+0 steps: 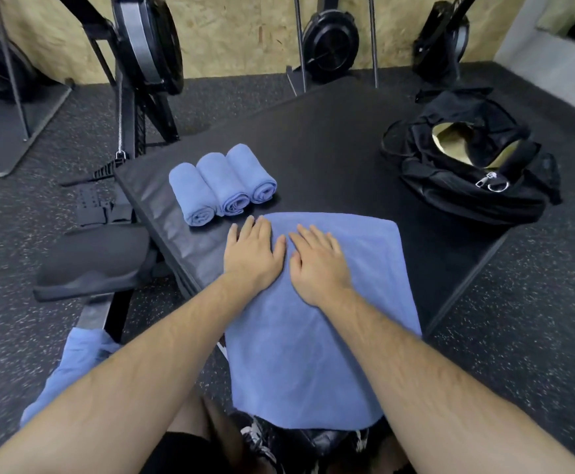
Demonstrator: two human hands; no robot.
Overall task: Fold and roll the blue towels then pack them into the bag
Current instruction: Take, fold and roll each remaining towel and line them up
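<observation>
black mat [330, 148]: 3 rolled towels [221, 183] l, open bag [467, 159] r, nothing btwn.

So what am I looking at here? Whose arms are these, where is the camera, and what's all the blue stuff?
No machine here: a person wears one camera on the head, looking down at their own bare arms. The left hand and right hand lie flat, palms down, on a blue towel spread over a black mat. Neither hand has a grip on anything. Beside them sit three rolled towels, side by side. The open black bag waits at the far right of the mat. More blue cloth lies lower left, on the floor by the look of it.
</observation>
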